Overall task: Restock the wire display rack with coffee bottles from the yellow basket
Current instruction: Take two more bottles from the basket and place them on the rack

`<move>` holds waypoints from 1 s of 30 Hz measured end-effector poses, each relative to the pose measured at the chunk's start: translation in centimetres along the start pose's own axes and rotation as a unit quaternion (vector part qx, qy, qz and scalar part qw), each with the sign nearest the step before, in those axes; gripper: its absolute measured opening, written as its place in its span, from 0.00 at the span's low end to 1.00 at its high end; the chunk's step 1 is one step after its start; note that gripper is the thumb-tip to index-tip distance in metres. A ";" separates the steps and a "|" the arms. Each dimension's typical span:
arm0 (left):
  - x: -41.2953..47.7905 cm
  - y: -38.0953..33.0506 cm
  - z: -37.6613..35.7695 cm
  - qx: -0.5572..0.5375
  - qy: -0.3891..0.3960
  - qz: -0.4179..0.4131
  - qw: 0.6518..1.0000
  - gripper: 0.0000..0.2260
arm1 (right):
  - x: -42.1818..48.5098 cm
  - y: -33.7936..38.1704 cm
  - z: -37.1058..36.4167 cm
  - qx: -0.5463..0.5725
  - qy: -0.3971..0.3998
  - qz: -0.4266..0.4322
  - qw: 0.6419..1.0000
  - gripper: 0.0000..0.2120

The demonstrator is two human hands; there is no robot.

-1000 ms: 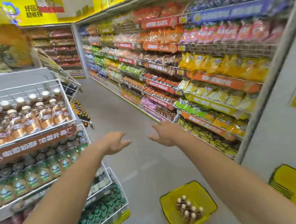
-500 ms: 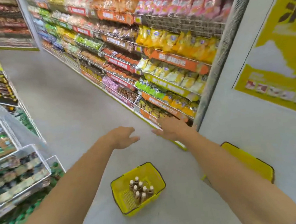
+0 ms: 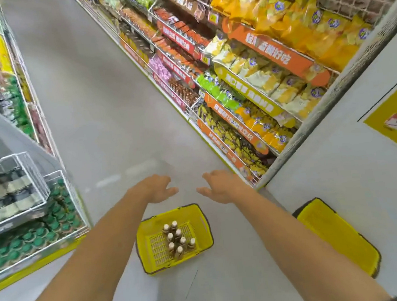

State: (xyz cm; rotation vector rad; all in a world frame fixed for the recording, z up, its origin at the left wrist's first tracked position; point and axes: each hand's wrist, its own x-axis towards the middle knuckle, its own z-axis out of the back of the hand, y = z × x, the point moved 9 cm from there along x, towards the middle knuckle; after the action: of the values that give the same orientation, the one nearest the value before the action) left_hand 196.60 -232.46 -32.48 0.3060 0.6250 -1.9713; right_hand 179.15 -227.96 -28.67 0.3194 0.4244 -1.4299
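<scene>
A: Reaching down: left hand (image 3: 156,188) and right hand (image 3: 217,187), both spread, holding nothing, above yellow basket (image 3: 201,226) on floor.

B: Coffee bottles (image 3: 176,241), about 9, upright; take by necks, keep them vertical. Wire display rack (image 3: 25,190) stands left.

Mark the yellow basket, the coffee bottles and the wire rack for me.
yellow basket (image 3: 201,226): head view, bare right wall.
coffee bottles (image 3: 178,241): head view, middle of the cluster.
wire rack (image 3: 30,180): head view, upper tier's front corner wires.

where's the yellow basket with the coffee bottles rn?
In the head view the yellow basket sits on the floor at lower centre, below and between both hands, with the wire display rack to its left.
</scene>
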 end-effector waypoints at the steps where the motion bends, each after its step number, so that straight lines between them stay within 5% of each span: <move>1: 0.8 0.7 -1.1 -0.005 0.013 0.009 1.000 0.29 | 1.2 -0.3 -1.0 -0.002 0.013 0.008 1.000 0.34; 15: 8.6 8.0 -16.8 -0.160 0.081 0.209 0.961 0.25 | 18.9 -4.1 -16.4 0.023 0.134 0.116 0.984 0.31; 30: 22.5 16.5 -49.7 -0.215 0.177 0.217 0.936 0.22 | 32.1 -4.3 -52.1 0.018 0.239 0.134 0.962 0.31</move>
State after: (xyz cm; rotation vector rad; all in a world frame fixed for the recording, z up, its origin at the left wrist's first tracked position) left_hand 198.10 -228.12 -89.34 0.4831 1.0967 -1.3200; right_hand 172.97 -232.83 -89.51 0.7316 0.7172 -1.0892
